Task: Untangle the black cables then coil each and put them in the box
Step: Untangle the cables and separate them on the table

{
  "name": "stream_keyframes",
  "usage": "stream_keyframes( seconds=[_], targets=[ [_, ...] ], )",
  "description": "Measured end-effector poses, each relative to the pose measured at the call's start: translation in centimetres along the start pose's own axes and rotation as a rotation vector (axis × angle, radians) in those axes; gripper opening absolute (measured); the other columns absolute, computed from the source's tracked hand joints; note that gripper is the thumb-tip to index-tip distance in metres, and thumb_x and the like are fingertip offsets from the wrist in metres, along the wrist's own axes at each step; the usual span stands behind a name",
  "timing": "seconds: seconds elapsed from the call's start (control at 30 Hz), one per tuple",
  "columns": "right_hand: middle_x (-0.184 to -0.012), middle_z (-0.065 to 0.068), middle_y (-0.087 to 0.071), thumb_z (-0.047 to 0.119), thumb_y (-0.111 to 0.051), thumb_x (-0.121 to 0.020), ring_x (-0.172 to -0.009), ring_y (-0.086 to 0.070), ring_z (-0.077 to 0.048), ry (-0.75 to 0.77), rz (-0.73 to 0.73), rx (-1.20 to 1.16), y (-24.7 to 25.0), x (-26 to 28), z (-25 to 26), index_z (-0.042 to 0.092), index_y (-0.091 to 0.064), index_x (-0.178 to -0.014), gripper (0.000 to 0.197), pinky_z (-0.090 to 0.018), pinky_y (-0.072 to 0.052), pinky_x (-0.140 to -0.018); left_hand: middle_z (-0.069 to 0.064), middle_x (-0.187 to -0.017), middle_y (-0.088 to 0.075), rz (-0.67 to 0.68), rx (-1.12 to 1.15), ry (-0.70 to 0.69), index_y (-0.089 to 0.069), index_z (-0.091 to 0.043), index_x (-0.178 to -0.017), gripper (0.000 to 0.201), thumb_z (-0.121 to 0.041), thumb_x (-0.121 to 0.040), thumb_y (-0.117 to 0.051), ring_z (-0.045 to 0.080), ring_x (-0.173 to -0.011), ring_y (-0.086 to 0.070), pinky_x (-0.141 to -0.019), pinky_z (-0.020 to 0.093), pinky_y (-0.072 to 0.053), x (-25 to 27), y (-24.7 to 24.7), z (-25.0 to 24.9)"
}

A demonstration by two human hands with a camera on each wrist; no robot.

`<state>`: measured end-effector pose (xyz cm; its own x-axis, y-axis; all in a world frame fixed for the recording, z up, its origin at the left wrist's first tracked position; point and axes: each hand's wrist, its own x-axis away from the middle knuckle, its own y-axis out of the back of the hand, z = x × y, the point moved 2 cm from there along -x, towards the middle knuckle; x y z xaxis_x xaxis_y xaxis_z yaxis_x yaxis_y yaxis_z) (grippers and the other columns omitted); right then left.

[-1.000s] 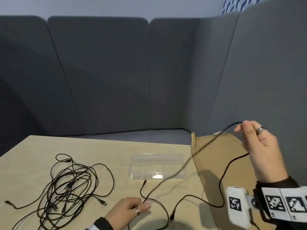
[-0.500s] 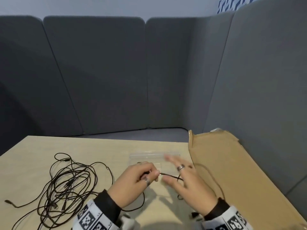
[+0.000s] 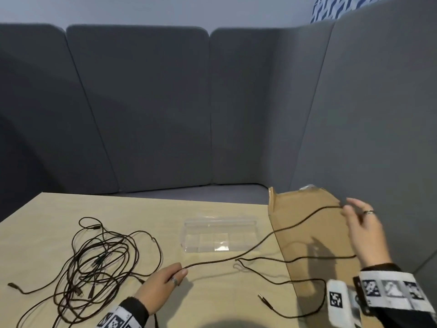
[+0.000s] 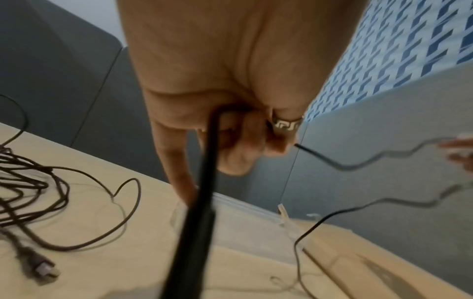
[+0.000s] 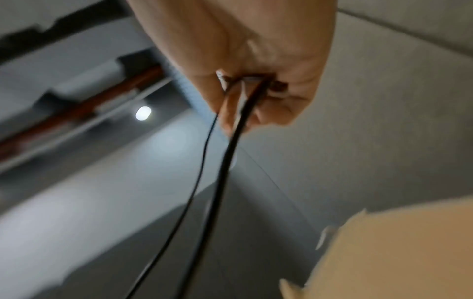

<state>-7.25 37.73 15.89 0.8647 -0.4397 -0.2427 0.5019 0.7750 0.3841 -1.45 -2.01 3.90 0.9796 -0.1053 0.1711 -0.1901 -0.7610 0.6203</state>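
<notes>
One black cable (image 3: pixel 267 239) is stretched between my two hands. My left hand (image 3: pixel 165 284) rests on the table at front centre and grips the cable (image 4: pixel 204 192) in curled fingers. My right hand (image 3: pixel 361 223) is raised over the cardboard box (image 3: pixel 312 235) at the right and pinches the cable (image 5: pixel 230 153); slack loops back down to a plug (image 3: pixel 263 299) on the table. A tangled pile of black cables (image 3: pixel 94 261) lies at the left.
A clear plastic tray (image 3: pixel 218 233) sits mid-table just beyond the stretched cable. Grey padded seat backs wrap around the far and right sides of the wooden table (image 3: pixel 59 209).
Half a second ago both hands were together near the clear tray; now the right hand has swung out right and up over the box, drawing the cable taut, and the left has dropped toward the table front.
</notes>
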Motion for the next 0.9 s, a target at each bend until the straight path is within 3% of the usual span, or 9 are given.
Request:
stream_keyframes(
  seconds=[0.07,0.17,0.23,0.3,0.47,0.57,0.7,0.8,0.9],
  targets=[
    [-0.136,-0.019,-0.042,0.034,-0.055,-0.09,-0.121,-0.041,-0.037,0.022,0.057,0.325,-1.5,1.7,-0.5,0.016,-0.037,-0.139,0.055,-0.047,-0.032,-0.103,-0.015,-0.055,-0.046,-0.032,-0.02,-0.065,-0.043,-0.024,-0.068,0.029,-0.034,-0.095,-0.046,0.004,-0.056,-0.04,-0.054,0.02,-0.037,0.1,0.0,-1.6],
    [-0.137,0.012,-0.028,0.053,-0.052,-0.085,-0.132,-0.028,-0.017,0.322,0.359,0.397,-5.7,7.1,2.3,0.028,-0.019,-0.146,0.074,-0.042,-0.022,-0.111,-0.018,-0.057,-0.048,-0.009,-0.119,-0.256,-0.045,-0.032,-0.07,0.025,-0.037,-0.094,-0.047,0.002,-0.058,-0.041,-0.059,0.017,-0.033,0.4,-0.5,-6.4],
    [-0.13,0.03,-0.025,0.077,-0.026,-0.076,-0.131,-0.015,0.005,0.474,0.746,0.44,-8.7,10.7,3.9,0.049,-0.022,-0.136,0.065,-0.036,-0.009,-0.116,-0.02,-0.059,-0.049,0.014,-0.113,-0.375,-0.047,-0.033,-0.071,0.023,-0.036,-0.094,-0.049,0.0,-0.059,-0.043,-0.059,0.015,-0.033,0.9,-0.8,-9.7],
    [-0.096,0.029,-0.056,0.079,-0.018,-0.078,-0.103,-0.048,0.011,0.49,0.933,0.296,-10.0,12.1,4.4,0.054,-0.049,-0.093,0.042,-0.033,-0.027,-0.109,-0.017,-0.061,-0.049,-0.005,-0.026,-0.43,-0.053,-0.032,-0.075,0.019,-0.033,-0.093,-0.051,0.0,-0.061,-0.043,-0.059,0.015,-0.034,1.3,-0.4,-11.6],
    [-0.05,0.012,-0.045,0.038,-0.046,-0.096,-0.048,-0.042,-0.004,0.321,0.611,-0.115,-7.9,8.6,4.6,0.03,-0.049,-0.063,0.033,-0.018,-0.037,-0.05,-0.01,-0.057,-0.045,0.088,0.185,-0.301,-0.059,-0.034,-0.076,0.02,-0.042,-0.09,-0.049,0.006,-0.058,-0.041,-0.058,0.021,-0.036,1.5,0.8,-10.4],
    [-0.047,0.008,-0.034,0.044,-0.04,-0.093,-0.046,-0.031,-0.007,0.318,0.294,-0.197,-6.5,6.1,4.4,0.017,-0.047,-0.066,0.038,-0.02,-0.028,-0.046,-0.011,-0.051,-0.042,0.252,0.359,-0.234,-0.062,-0.032,-0.071,0.033,-0.063,-0.078,-0.055,0.005,-0.053,-0.038,-0.06,0.019,-0.04,2.1,0.6,-10.3],
    [-0.053,0.012,-0.042,0.027,-0.042,-0.098,-0.051,-0.038,-0.003,0.376,0.473,-0.114,-7.5,6.6,4.8,0.015,-0.049,-0.069,0.032,-0.012,-0.03,-0.05,-0.008,-0.063,-0.044,0.084,0.695,-0.311,-0.064,-0.026,-0.079,0.027,-0.052,-0.072,-0.058,0.008,-0.059,-0.042,-0.068,0.026,-0.045,1.7,1.5,-13.0],
    [-0.052,0.017,-0.041,0.044,-0.04,-0.09,-0.051,-0.034,-0.003,0.438,0.561,-0.162,-8.3,8.1,5.2,0.021,-0.049,-0.068,0.033,-0.012,-0.027,-0.05,-0.016,-0.089,-0.046,-0.352,0.395,-0.379,-0.051,-0.044,-0.091,0.031,-0.06,-0.066,-0.056,0.001,-0.086,-0.047,-0.08,0.018,-0.039,0.5,3.0,-13.5],
    [-0.049,0.014,-0.035,0.054,-0.036,-0.082,-0.05,-0.029,-0.004,0.411,0.595,-0.235,-8.2,8.1,5.3,0.022,-0.05,-0.07,0.036,-0.012,-0.025,-0.049,-0.027,-0.121,-0.04,-0.133,0.054,-0.333,-0.04,-0.049,-0.118,0.05,-0.061,-0.072,-0.055,-0.011,-0.115,-0.034,-0.096,0.014,-0.032,-0.8,2.3,-12.9]
  ],
)
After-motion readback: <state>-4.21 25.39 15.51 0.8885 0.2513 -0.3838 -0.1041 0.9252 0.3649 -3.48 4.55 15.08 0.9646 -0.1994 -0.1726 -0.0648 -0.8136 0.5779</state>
